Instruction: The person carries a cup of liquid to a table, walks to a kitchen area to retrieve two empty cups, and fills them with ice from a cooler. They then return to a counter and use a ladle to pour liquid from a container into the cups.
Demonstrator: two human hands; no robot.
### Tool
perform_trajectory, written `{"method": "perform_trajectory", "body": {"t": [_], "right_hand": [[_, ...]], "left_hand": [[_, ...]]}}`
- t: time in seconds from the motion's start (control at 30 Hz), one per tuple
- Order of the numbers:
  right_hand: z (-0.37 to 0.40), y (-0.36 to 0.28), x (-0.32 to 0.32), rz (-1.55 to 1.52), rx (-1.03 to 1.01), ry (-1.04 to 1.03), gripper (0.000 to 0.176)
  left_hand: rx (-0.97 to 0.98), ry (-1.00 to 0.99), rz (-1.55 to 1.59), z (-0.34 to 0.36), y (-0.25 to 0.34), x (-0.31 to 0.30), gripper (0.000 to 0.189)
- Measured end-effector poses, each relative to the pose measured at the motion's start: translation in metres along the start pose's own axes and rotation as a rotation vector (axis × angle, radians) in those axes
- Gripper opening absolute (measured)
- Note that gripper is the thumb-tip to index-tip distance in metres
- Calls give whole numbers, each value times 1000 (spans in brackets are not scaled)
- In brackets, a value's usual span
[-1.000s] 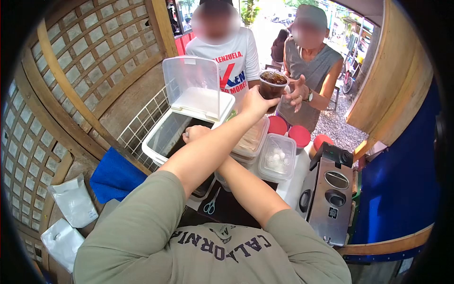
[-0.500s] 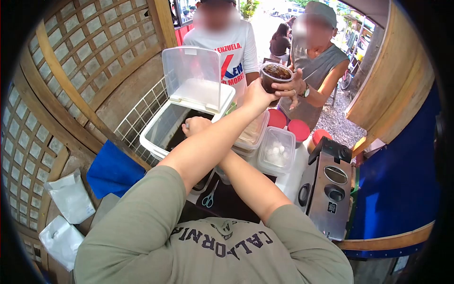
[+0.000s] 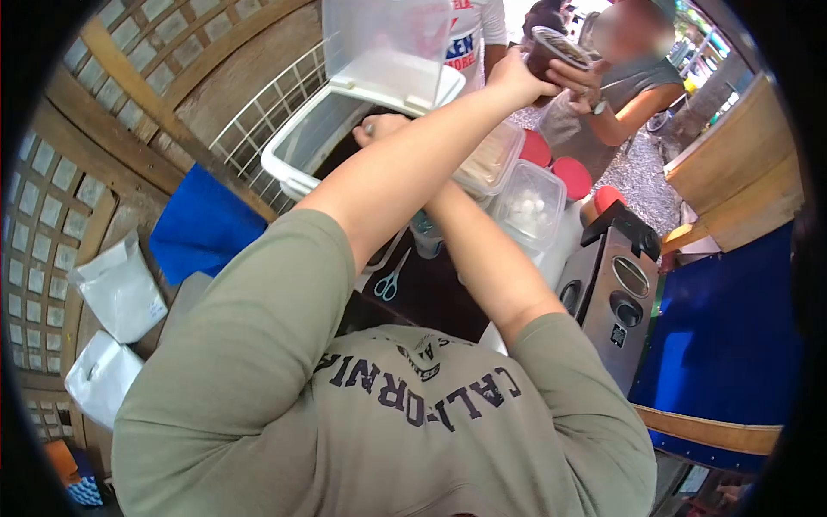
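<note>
My arms are crossed, the left one passing over the right. Up at the right, my left hand (image 3: 522,81) is closed on the side of a clear plastic cup of dark drink (image 3: 544,57), which leans a little. A customer's hand (image 3: 579,79) is around the cup's other side. My right hand (image 3: 382,129) is a fist over the open white-rimmed container (image 3: 277,155) holding dark liquid. A small greyish end shows at that fist; what it belongs to is hidden. The container's clear lid (image 3: 379,43) stands raised.
Lidded plastic tubs (image 3: 527,202) and red-lidded jars (image 3: 572,177) stand right of the container. Light-blue scissors (image 3: 392,277) lie on the dark surface near my chest. A metal appliance (image 3: 607,293) sits at right; white plastic bags (image 3: 121,289) hang at left.
The view has shifted and tilted. The cup has moved up and right, tipping more, with my left hand and the customer's hand both still on it. My right hand stays at the container.
</note>
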State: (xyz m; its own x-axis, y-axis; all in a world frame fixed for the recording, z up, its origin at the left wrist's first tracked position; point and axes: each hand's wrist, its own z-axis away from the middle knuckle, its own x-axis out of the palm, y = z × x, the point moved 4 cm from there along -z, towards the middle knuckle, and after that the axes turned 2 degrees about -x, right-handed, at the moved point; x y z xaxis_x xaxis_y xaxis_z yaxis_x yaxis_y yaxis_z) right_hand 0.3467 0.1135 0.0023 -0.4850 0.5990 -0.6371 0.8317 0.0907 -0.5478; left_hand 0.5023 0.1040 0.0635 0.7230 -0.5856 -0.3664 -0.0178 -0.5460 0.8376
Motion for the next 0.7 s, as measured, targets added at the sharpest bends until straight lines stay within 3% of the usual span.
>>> {"method": "perform_trajectory", "body": {"t": [0.07,0.1,0.17,0.23,0.27,0.3,0.33,0.4,0.43,0.5,0.53,0.57,0.63,0.7], "right_hand": [[-2,-2,-3,34,44,-96,31],[-5,-5,-7,52,68,-142,32],[-19,18,9,63,66,-246,30],[-28,23,5,16,11,-215,25],[-29,28,4,-28,2,-224,24],[-31,33,3,-72,-6,-234,23],[-43,26,-7,-64,60,-365,22],[-51,12,-20,-131,100,-562,21],[-56,11,-23,-100,84,-585,21],[-68,2,-20,-61,22,-637,21],[-73,-2,-13,-46,15,-661,20],[-76,-3,-4,-25,11,-685,20],[-74,-12,14,0,-66,-692,19],[-65,-30,33,77,-102,-775,21]], "left_hand": [[-130,-36,-81,-2,-3,-8,98],[-201,-76,-2,15,15,-27,70],[-242,21,461,44,32,-58,44],[-33,150,875,115,66,-106,14],[74,109,797,149,70,-123,9],[142,-1,810,182,64,-129,11],[14,-236,846,215,47,-127,13],[-231,-590,570,273,4,-113,10],[-295,-733,456,300,-40,-92,15],[-504,-808,118,348,-114,-60,48],[-422,-732,17,364,-145,-42,69],[-337,-657,-80,370,-162,-27,90],[-470,-609,-35,361,-165,-8,107],[-355,-590,-29,349,-162,11,112]]}}
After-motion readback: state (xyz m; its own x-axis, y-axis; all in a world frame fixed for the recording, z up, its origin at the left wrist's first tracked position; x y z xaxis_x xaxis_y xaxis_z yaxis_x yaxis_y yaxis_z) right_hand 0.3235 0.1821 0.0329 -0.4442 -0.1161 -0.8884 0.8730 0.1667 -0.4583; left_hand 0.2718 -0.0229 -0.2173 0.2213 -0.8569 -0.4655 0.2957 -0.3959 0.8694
